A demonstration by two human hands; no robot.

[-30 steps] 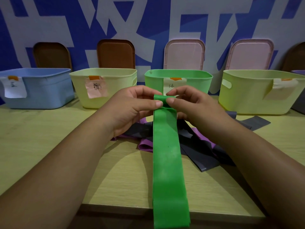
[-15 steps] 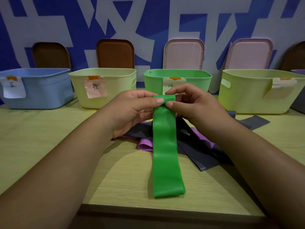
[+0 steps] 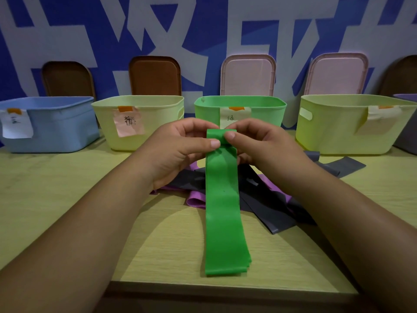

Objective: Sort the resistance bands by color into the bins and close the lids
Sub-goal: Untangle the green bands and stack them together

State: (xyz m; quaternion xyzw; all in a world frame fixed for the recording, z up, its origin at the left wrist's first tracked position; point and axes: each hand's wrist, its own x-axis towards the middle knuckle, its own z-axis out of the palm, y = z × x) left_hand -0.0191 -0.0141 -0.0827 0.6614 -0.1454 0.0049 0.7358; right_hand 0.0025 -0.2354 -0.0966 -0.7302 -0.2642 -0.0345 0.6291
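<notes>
**Table**: pale wood top. Its front edge runs just below the lower end of the band.

**Green band**: a flat loop lying lengthwise on the table. The lower end stops just short of the front edge, and the upper end is raised and curled over into a small roll.

**Left hand** and **right hand**: each pinches one side of that roll, thumb on the near face and fingers behind. Neither hand is free.

**Grey bands** and **purple bands**: a loose, unsorted heap under and behind the green band, between our hands and the bins.

**Bins**, all open, left to right: blue bin, pale yellow bin, green bin directly behind the hands, and yellow-green bin. Each has a paper label on its front, and we cannot read the writing with confidence.

**Lids**, farthest back: they lean upright against the wall, a brown lid behind the pale yellow bin and a pink lid behind the green bin.

**Step in hand**: we judge it to be rolling up the green band before it goes into the green bin. The heap is unsorted and no lid is on.

**Next move**: wind the roll evenly down the band's length with the sides square, then lift it over the near rim of the green bin and release it. The pinch must be firm — rubber tends to spring open.
</notes>
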